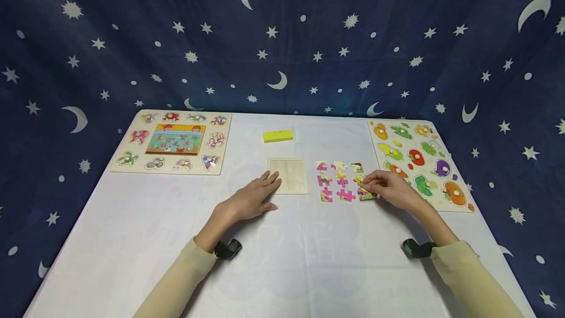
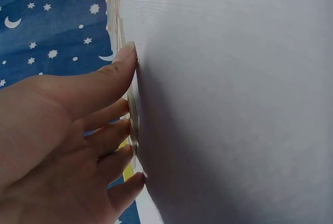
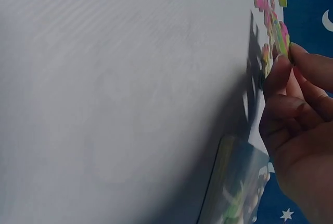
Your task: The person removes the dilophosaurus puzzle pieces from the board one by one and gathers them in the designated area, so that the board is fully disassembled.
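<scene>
A shallow wooden puzzle tray (image 1: 305, 180) lies mid-table, its inside bare wood. My left hand (image 1: 249, 199) rests on its left edge with fingers spread and fairly straight, as the left wrist view also shows. Right of the tray, jigsaw pieces (image 1: 346, 195) in pink, yellow and green are laid out in loose rows and columns. Over the right-hand column, my right hand (image 1: 390, 188) pinches a pink and green jigsaw piece (image 3: 281, 36) between thumb and fingertips. In the right wrist view that piece is tilted up, and other pieces show behind it.
A yellow-green block (image 1: 278, 136) lies behind the tray. At the back left is a sea-animal peg board (image 1: 176, 167); a vegetable peg board (image 1: 410, 144) lies at the right, just beyond my right hand. A dark blue curtain with stars hangs behind the white table (image 1: 282, 269).
</scene>
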Motion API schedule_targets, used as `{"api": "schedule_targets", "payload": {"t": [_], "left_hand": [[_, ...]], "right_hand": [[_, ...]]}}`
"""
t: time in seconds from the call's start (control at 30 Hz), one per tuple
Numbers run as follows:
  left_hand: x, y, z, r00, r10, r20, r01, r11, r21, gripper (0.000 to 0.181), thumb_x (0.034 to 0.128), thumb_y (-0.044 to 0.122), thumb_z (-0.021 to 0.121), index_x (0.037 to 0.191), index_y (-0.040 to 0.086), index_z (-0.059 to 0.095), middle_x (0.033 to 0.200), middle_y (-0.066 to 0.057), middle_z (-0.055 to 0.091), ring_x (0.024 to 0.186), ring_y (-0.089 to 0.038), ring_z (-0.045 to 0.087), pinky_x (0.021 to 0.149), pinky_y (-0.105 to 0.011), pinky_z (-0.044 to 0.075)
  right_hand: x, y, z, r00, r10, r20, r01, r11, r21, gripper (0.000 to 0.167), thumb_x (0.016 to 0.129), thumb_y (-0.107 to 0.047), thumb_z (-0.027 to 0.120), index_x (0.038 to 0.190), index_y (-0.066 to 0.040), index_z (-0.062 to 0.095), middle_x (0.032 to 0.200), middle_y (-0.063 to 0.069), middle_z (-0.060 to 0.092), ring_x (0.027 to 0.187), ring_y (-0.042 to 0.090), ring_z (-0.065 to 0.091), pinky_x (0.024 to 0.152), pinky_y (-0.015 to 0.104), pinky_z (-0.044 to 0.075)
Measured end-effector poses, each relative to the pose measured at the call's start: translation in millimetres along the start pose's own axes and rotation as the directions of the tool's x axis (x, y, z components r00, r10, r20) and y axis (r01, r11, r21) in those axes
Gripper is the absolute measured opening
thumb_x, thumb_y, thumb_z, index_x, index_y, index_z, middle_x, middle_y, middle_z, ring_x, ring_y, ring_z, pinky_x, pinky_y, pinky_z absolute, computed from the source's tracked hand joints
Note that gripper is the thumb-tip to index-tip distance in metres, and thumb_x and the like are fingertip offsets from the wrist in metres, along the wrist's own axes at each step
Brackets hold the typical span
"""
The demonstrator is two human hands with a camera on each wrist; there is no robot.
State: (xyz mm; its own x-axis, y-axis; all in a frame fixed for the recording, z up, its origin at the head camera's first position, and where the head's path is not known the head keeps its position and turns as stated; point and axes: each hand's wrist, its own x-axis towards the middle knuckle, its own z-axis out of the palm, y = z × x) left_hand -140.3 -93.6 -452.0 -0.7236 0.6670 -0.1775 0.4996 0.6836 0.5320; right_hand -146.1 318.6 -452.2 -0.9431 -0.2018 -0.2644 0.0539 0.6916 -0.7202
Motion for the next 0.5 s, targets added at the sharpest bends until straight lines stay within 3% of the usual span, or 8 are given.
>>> {"api": "schedule_targets", "payload": {"t": [0.33,0.5], "left_hand": [[-0.2,-1.6,-0.3,1.000,0.002,-0.011,-0.002,1.000,-0.004,0.070,0.1010,0.023,0.067,0.157,-0.003,0.035,0.168,-0.021,0.024,0.157,-0.041,0.017,0.126,-0.056,0.022],[-2.4,-4.4,-3.3,1.000,-0.024,0.005,0.024,1.000,-0.012,0.071,0.1011,0.025,0.067,0.159,-0.001,0.035,0.169,-0.018,0.023,0.158,-0.038,0.015,0.127,-0.054,0.021]], "right_hand": [[-1.8,5.6,3.2,0.996,-0.068,-0.050,0.061,0.991,-0.118,0.011,0.097,-0.012,0.072,0.105,-0.005,0.074,0.088,0.005,0.066,0.075,0.016,0.054,0.058,0.023,0.047],[1.0,3.9,6.0,0.993,-0.083,-0.080,0.073,0.989,-0.127,0.013,0.096,-0.015,0.074,0.105,-0.006,0.074,0.090,0.006,0.067,0.073,0.017,0.053,0.057,0.023,0.046]]}}
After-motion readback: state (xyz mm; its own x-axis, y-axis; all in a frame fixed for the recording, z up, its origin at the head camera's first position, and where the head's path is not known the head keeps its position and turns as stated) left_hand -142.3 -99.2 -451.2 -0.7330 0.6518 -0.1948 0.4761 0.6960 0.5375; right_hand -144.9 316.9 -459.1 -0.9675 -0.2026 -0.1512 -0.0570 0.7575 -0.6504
